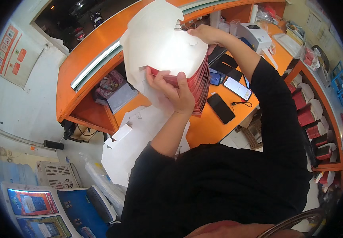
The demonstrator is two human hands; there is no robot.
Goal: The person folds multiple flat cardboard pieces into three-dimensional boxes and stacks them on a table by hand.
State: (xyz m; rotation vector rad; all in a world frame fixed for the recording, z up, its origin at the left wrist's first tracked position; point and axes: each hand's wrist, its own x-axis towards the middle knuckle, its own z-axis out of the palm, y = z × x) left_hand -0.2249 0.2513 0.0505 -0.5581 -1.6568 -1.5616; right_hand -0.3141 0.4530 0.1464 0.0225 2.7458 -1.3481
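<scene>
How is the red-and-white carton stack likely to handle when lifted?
The stack is probably weighty, given its many layers. Its thin edges suggest each layer may flex. No band shows, so layers might slide apart.

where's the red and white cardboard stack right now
In the head view, the stack is at upper centre, held between the left hand and the right hand over the orange desk.

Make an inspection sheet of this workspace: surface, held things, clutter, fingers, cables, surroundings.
Surface: orange counter, partly covered.
Held things: red-and-white cardboard stack, raised above the counter.
Clutter: black phone, lit phone, blue-screened phone; white cardboard nearby.
Fingers: left hand grips the stack's near edge; right hand, its far right edge.
Cables: short black cable beside the lit phone.
Surroundings: white printer; red-and-white cartons shelved at right.
</scene>
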